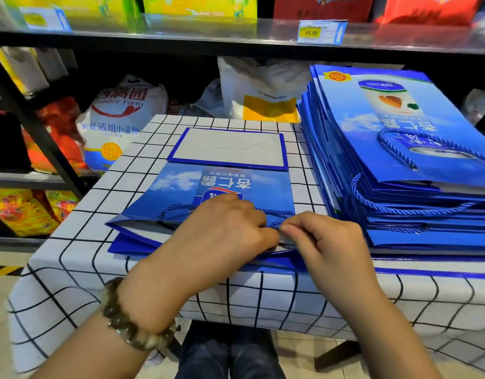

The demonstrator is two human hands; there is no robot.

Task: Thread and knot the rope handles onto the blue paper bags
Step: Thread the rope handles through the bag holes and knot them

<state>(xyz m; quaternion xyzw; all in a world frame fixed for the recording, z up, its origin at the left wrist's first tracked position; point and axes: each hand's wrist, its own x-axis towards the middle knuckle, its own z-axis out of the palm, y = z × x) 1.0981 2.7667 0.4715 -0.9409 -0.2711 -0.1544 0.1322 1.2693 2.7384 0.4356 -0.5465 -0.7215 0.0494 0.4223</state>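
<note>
Rope handle [178, 207], twisted blue, pinched by left hand [230, 228] and right hand [319, 237] atop flat bag [178, 187].

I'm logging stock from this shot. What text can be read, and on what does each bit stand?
"45.00": price tag on the shelf edge.
"onder Farm" and "家庭适用小麦粉": white flour sack.
"杏仁露", upside down: single blue paper bag, and again on the top bag of the stack.
Too blurred to read: left shelf tag, upper-shelf boxes, small print on the bags.
</note>
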